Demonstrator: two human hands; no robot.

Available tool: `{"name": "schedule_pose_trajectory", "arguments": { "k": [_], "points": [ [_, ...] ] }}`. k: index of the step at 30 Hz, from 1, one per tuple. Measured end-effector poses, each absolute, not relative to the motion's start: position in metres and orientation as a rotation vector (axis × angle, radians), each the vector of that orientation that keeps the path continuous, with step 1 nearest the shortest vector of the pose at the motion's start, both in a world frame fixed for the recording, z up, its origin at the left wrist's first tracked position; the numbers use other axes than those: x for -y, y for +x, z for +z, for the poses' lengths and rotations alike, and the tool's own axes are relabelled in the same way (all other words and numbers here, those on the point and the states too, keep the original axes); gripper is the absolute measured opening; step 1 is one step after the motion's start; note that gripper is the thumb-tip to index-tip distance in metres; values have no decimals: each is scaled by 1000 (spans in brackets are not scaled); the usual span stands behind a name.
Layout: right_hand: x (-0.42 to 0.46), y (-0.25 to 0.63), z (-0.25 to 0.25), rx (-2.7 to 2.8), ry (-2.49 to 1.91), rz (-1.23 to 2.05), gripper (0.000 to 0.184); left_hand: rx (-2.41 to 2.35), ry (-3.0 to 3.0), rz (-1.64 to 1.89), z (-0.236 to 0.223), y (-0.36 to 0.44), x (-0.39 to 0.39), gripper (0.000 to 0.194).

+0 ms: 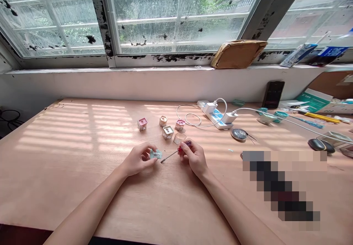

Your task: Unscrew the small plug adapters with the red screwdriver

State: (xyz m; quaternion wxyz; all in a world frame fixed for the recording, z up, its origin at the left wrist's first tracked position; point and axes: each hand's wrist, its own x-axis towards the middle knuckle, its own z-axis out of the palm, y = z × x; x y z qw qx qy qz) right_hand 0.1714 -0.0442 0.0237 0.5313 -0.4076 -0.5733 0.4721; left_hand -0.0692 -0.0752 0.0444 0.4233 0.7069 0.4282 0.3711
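Gripping a screwdriver [180, 149] by its red-and-dark handle [188, 143] in the right hand [195, 159], thumb pressed along the top and fingers curled beneath. Holding a small teal piece [156, 154] in the left hand [137, 160], pinched between thumb and bent fingers, low over a pale wooden table [68, 171]. Slanting the metal shaft [169, 157] down and leftward into the gap between the 2 hands, tip [162, 161] just beside the teal piece's near corner, contact impossible to tell.

Just beyond the hands, 4 small boxes: a red-topped box [180, 124] at right, a cream-topped box [167, 132] in front, a tan-topped box [163, 121] behind and, slightly apart at left, a pink-topped box [142, 124]. Between the cream-topped box and the right hand, an open clear container [179, 140] near the screwdriver handle.

Farther back on the right, a white power strip [217, 119] with 2 plugs [210, 107] and a looped white cable [227, 107], a round disc [239, 134] close by. Upright by the wall [162, 85], a black phone [273, 94]; off to its right, a yellow tool [322, 117] and, nearer, a dark mouse [317, 145]. At near right, a dark object [278, 186] blurred into blocks, too unclear to name. On the sill [165, 69] below the window [154, 28], a brown package [237, 54] and a blue-and-white carton [298, 55].
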Motion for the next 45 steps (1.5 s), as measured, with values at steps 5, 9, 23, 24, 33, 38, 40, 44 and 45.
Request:
{"name": "schedule_pose_trajectory", "arguments": {
  "k": [5,9,23,24,33,38,40,44,45],
  "points": [
    [44,171,24,1355,-956,1122,46,-1109,1768,931,43,-72,74,24],
    [44,170,23,1381,-945,1116,46,-1089,1783,910,43,-71,75,22],
    [45,168,21,1432,-942,1121,46,-975,1784,718,46,-65,81,22],
    [45,168,21,1431,-939,1126,46,-973,1786,716,47,-65,81,22],
    [43,167,19,1393,-936,1164,47,-1005,1796,779,46,-67,79,21],
    [41,168,16,1346,-950,1197,49,-1052,1784,842,47,-70,77,20],
    [40,168,16,1318,-958,1208,50,-1080,1764,861,46,-71,76,21],
    [39,168,16,1263,-965,1243,52,-1146,1726,921,41,-73,73,23],
    [39,168,16,1248,-967,1255,52,-1154,1719,931,40,-74,72,24]
  ]
}}
